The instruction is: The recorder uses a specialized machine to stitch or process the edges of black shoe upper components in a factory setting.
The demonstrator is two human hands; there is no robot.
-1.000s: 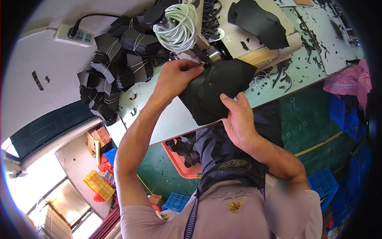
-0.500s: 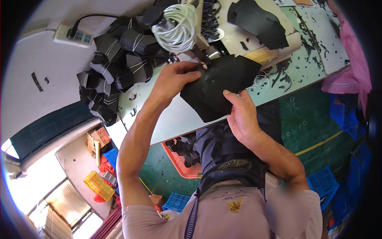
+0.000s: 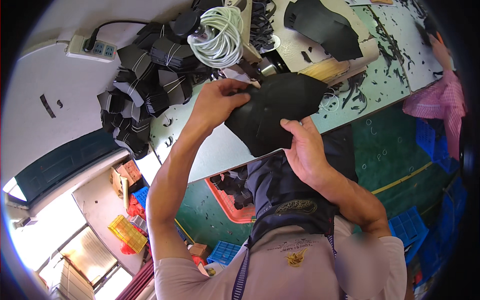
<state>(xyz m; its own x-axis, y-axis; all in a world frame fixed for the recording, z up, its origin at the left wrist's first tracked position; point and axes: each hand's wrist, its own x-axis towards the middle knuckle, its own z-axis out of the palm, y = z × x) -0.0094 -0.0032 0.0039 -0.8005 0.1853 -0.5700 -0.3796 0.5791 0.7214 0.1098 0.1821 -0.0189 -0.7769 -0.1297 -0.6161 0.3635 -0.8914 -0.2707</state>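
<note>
A black sheet piece [image 3: 280, 110], leather-like and slightly curved, spans the space between my two hands at the table edge. With thumb over it and fingers beneath, my right hand [image 3: 306, 147] grips its lower right edge. My left hand [image 3: 212, 105] is closed at its upper left edge, thumb and fingers together beside the machine head. The far edge of the piece lies against a small machine [image 3: 272, 64] with a shiny round metal part. Where the piece meets the machine is mostly hidden.
Bundles of dark pieces [image 3: 172, 52] tied with string are heaped left of the machine. A coil of pale tubing [image 3: 220, 37] hangs above it. More black pieces [image 3: 325, 30] lie on a board behind. A co-worker's hand [image 3: 441, 52] is at far right. An orange basket [image 3: 232, 210] stands below.
The black piece has turned and bent a little, its far right edge now looking rounder. Both my hands keep their hold. At far right the co-worker's hand has come into view.
</note>
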